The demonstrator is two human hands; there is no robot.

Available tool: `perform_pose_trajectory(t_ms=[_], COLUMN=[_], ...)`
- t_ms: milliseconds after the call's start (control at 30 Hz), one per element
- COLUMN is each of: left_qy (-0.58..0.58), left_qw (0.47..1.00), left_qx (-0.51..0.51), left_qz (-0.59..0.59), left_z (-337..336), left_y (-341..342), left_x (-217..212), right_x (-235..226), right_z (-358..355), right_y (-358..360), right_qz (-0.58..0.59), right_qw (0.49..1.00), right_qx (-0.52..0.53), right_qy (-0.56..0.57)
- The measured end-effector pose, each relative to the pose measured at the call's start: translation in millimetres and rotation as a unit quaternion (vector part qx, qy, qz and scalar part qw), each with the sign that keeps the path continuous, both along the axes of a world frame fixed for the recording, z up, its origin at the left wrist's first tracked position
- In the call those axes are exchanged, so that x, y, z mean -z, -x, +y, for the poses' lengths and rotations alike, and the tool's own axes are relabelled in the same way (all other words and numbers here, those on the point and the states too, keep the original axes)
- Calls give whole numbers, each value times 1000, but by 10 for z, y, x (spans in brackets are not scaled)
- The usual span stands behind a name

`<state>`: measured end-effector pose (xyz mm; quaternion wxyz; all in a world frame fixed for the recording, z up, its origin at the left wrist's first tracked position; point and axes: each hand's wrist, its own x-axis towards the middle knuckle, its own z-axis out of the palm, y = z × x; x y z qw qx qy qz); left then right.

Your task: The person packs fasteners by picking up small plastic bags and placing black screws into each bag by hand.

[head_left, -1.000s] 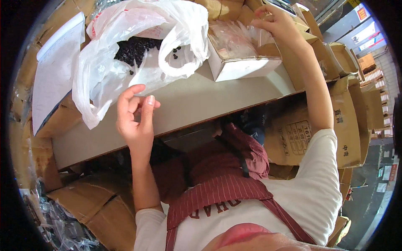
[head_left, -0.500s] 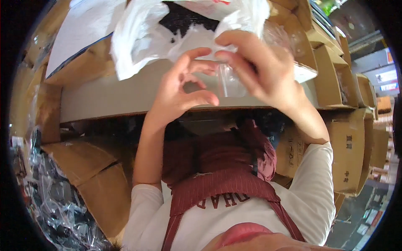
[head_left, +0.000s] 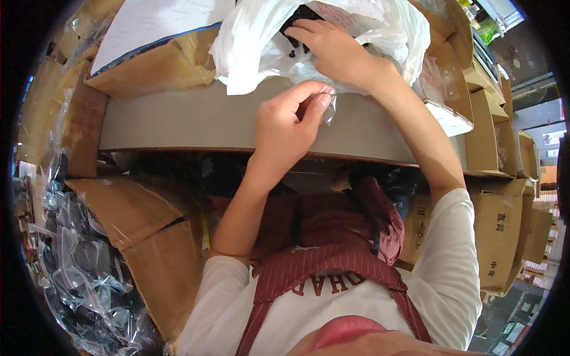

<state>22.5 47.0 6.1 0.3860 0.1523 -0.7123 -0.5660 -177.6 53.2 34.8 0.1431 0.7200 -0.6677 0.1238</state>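
My left hand [head_left: 288,121] is closed, with thumb and forefinger pinching a small clear plastic bag [head_left: 331,110] above the table's front part. Most of that bag is hidden behind the fingers. Farther back, my right hand [head_left: 341,54] reaches into a large white plastic bag [head_left: 246,56] whose mouth lies spread wide. Its fingers are stretched out and a little apart, touching a heap of small black parts [head_left: 304,13] inside. The exact shape of these parts cannot be made out.
A cardboard box [head_left: 160,66] with white paper sheets [head_left: 157,26] stands left of the white bag. Open cardboard boxes [head_left: 484,127] line the right side. At lower left, a carton [head_left: 139,219] adjoins many clear bags of dark items [head_left: 89,267]. The grey tabletop [head_left: 184,121] ends before my apron.
My right hand has let go of the small clear bag and moved away into the white bag. My left hand, open before, now pinches the clear bag. The view has shifted slightly.
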Motion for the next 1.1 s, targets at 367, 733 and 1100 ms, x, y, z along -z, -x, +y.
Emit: perform_pose_trajectory(t_ms=[367, 733, 1100], left_qy=[64, 144, 91], left_qw=[998, 988, 993], left_qx=[-24, -55, -69], left_qz=[-12, -28, 0], left_z=[-7, 1, 54], left_y=[1, -3, 41], left_x=[-11, 35, -6], right_x=[-208, -189, -107], right_z=[417, 557, 490], right_y=[-32, 196, 56], right_qz=[37, -44, -111], right_qw=[980, 991, 991], right_qx=[156, 126, 78], right_qy=[-118, -14, -19])
